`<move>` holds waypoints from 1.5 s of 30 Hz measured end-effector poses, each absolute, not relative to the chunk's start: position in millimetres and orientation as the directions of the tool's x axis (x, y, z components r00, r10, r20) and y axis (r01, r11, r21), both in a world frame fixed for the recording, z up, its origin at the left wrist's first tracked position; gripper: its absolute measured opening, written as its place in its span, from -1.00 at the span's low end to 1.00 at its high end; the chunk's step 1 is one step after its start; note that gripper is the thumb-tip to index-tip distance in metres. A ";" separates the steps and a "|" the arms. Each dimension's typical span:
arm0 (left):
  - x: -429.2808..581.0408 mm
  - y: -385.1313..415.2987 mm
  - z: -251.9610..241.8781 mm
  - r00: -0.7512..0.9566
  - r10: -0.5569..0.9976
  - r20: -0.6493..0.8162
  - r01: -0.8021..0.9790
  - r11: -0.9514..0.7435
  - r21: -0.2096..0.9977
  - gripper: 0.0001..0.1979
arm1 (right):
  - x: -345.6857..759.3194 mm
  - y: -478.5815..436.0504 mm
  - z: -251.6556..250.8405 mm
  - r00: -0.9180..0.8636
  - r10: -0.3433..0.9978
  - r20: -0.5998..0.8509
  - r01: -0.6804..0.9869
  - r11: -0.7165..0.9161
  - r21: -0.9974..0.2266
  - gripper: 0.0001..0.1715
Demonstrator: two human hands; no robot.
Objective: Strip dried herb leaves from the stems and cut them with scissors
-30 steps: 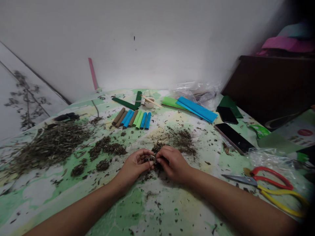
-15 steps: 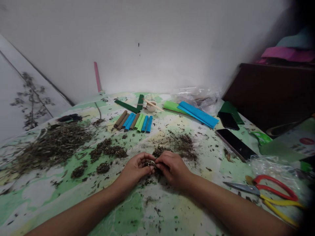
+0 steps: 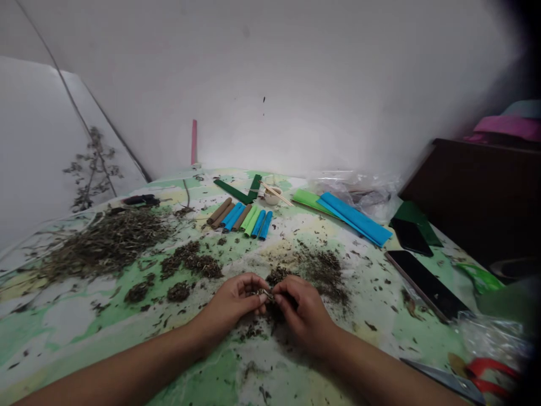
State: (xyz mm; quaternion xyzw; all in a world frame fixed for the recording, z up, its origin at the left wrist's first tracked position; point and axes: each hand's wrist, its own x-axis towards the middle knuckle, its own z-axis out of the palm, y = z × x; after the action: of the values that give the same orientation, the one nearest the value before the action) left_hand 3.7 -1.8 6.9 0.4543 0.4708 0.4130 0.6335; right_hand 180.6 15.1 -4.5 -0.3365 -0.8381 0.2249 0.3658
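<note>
My left hand (image 3: 240, 301) is closed, pinching a small clump of dried plant bits (image 3: 262, 293) between thumb and fingers. Close against it, my right hand (image 3: 302, 307) is also closed, its thumb and fingertips at the clump's right side. Both hands are low over the table, near a dark heap of crumbled leaves (image 3: 279, 274) partly hidden behind them. Loose crumbs lie below the fingers. To the left are more small piles of dried leaves (image 3: 203, 264). Beyond the hands lies a row of brown, blue and green paper rolls (image 3: 240, 219).
A large heap of dried stems (image 3: 114, 242) lies at left. Folded blue paper (image 3: 355, 219), a small cup (image 3: 273, 195) with sticks, and dark green strips (image 3: 231, 190) lie farther back. At right are phones (image 3: 426, 282), clear plastic and scissors (image 3: 443, 379).
The camera view has shifted, so the scene sits lower and the scissors are partly cut off. My hands stay together at the clump, fingers slightly moved.
</note>
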 end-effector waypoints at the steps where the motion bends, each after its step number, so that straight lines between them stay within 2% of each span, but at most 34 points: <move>1: 3.7 -1.8 6.8 0.215 0.949 -0.229 -0.095 0.254 0.963 -0.73 | 180.8 15.2 -4.5 -0.504 0.734 0.455 0.400 0.666 -0.630 -0.88; 7: 4.3 -3.3 10.4 0.202 0.953 -0.224 -0.108 0.249 0.962 -0.77 | 180.6 15.2 -3.8 -0.488 0.757 0.434 0.403 0.637 -0.658 -0.88; 10: 5.0 -4.4 12.5 0.192 0.952 -0.240 -0.109 0.263 0.959 -0.79 | 180.6 16.4 -3.6 -0.434 0.792 0.431 0.411 0.599 -0.687 -0.82; 13: 5.7 -4.4 12.7 0.201 0.949 -0.242 -0.113 0.267 0.957 -0.78 | 180.6 18.2 -3.5 -0.392 0.799 0.456 0.389 0.593 -0.705 -0.85; 20: 4.0 -2.8 8.2 0.231 0.957 -0.176 -0.118 0.207 0.971 -0.80 | 179.8 15.9 -3.2 -0.496 0.755 0.428 0.370 0.630 -0.683 -0.91; 27: 3.1 -4.1 8.0 0.211 0.953 -0.217 -0.105 0.243 0.964 -0.82 | 180.9 20.0 -3.4 -0.402 0.807 0.433 0.370 0.575 -0.730 -0.83; 32: 4.4 -4.8 8.9 0.222 0.950 -0.219 -0.143 0.253 0.957 -0.80 | 179.3 19.1 -2.5 -0.488 0.778 0.396 0.330 0.584 -0.741 -0.91; 35: 4.4 -4.6 8.8 0.227 0.948 -0.223 -0.142 0.259 0.956 -0.78 | 179.8 18.2 -2.3 -0.505 0.779 0.373 0.321 0.570 -0.756 -0.86; 41: 2.6 -4.2 7.3 0.216 0.943 -0.252 -0.104 0.279 0.955 -0.74 | 184.3 22.0 -3.1 -0.402 0.859 0.317 0.287 0.447 -0.847 -0.76; 45: 2.9 -4.3 9.1 0.249 0.933 -0.260 -0.108 0.293 0.950 -0.74 | 185.2 22.9 -1.9 -0.404 0.866 0.293 0.285 0.424 -0.859 -0.70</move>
State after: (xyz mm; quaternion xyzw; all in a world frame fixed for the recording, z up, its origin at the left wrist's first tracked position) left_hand 2.9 -4.3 9.1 0.4423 0.4667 0.3973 0.6548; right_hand 185.2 22.9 -1.9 -0.3840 -0.7496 0.3747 0.3877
